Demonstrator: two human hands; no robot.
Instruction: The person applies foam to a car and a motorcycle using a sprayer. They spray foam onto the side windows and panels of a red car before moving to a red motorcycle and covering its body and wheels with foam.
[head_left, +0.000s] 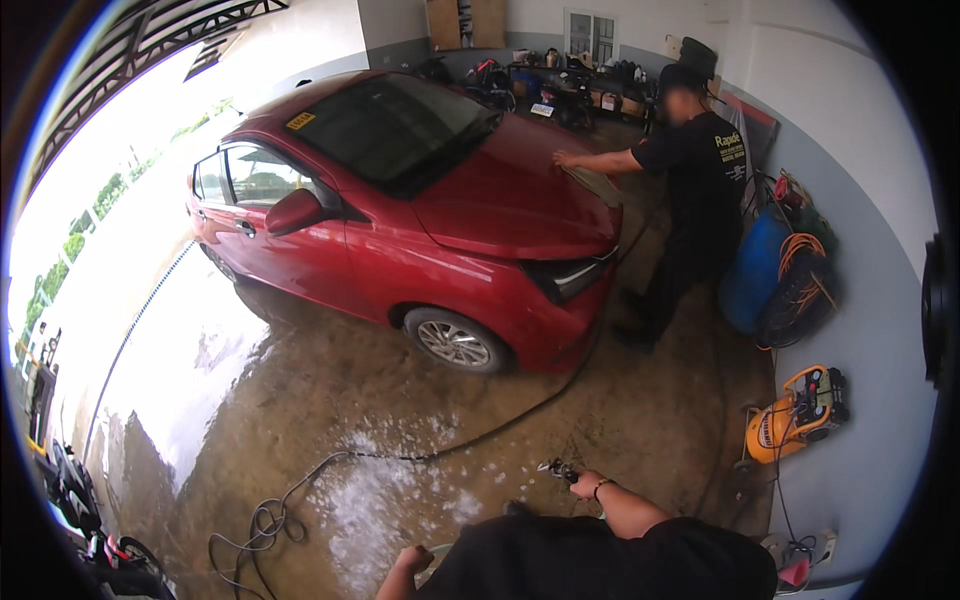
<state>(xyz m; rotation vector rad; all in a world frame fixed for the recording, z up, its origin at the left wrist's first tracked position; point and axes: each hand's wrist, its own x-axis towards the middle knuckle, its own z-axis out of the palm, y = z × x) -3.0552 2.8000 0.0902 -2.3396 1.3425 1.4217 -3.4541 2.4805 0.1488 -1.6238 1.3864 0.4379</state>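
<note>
My right hand (588, 486), with a dark band at the wrist, is closed around a small spray gun (562, 470). Its metal nozzle points left, over the wet floor. My left hand (411, 560) is low in the view with curled fingers, beside a pale, rounded object (436, 556) mostly hidden by my dark shirt; what that hand grips is not clear. Ahead stands a red car (480, 200), its front toward the right. White foam (370, 500) lies on the floor between me and the car's front wheel (455, 340).
Another person (695, 190) in dark clothes rests a hand on the car's hood. A dark hose (480, 437) crosses the floor and coils at left. By the right wall are a blue drum (752, 270) and a yellow compressor (778, 428). Motorcycle parts (85, 500) show at lower left.
</note>
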